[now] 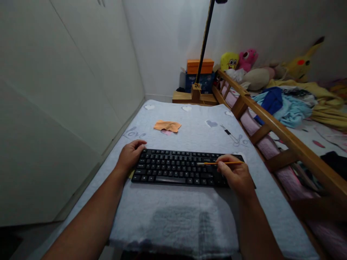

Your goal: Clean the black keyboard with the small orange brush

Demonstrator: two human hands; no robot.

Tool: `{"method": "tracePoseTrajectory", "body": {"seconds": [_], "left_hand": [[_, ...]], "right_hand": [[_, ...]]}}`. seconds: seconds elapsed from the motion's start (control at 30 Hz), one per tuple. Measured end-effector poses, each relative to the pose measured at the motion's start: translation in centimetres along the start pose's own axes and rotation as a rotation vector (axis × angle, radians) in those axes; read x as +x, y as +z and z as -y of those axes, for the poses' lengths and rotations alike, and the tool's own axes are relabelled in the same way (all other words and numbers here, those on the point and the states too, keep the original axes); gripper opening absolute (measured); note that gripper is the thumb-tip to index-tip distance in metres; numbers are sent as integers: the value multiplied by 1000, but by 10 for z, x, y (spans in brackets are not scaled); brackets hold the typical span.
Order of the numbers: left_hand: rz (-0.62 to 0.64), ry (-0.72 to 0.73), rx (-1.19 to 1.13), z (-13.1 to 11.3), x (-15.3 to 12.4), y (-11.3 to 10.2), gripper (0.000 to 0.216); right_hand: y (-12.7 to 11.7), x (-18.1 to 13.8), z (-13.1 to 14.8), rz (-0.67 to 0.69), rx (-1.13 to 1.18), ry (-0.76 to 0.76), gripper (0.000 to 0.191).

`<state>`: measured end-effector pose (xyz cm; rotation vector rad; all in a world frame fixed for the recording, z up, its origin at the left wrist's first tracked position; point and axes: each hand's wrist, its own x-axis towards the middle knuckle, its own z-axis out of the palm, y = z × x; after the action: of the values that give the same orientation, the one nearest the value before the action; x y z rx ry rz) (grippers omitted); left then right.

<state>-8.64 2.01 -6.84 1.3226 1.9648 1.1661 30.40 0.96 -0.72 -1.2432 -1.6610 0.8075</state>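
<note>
A black keyboard [173,168] lies flat on the cloth-covered table. My left hand [132,154] grips its upper left corner. Between the fingertips of my right hand [233,171] is a thin paintbrush [210,163] with an orange-yellow handle. The brush lies nearly level, its pale bristles pointing left over the keys in the right half of the keyboard. Part of the number pad is hidden by that hand. Something yellow-green [131,174] peeks out at the keyboard's left edge, mostly covered.
Beyond the keyboard lies an orange cloth [167,126] over a pink scrap. A slim tool with a black middle [229,134] rests at the far right. A wooden bed rail [271,110] borders the right side, a white cabinet [67,108] the left. Boxes [200,66] and a pole stand behind.
</note>
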Motion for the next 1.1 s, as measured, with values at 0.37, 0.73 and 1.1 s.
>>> {"method": "tracePoseTrajectory", "body": {"seconds": [0.37,0.73,1.1], "left_hand": [[15,-3,-39,-2,-1,0,42],[-2,10,35,-2,-1,-1,45],[0,18,23,1,0,0,47]], "right_hand": [[19,-1,0,118,33,71,21],[14,-3,0,-75,-2,14,20],[22,-3,-1,-71,-102,9,19]]}}
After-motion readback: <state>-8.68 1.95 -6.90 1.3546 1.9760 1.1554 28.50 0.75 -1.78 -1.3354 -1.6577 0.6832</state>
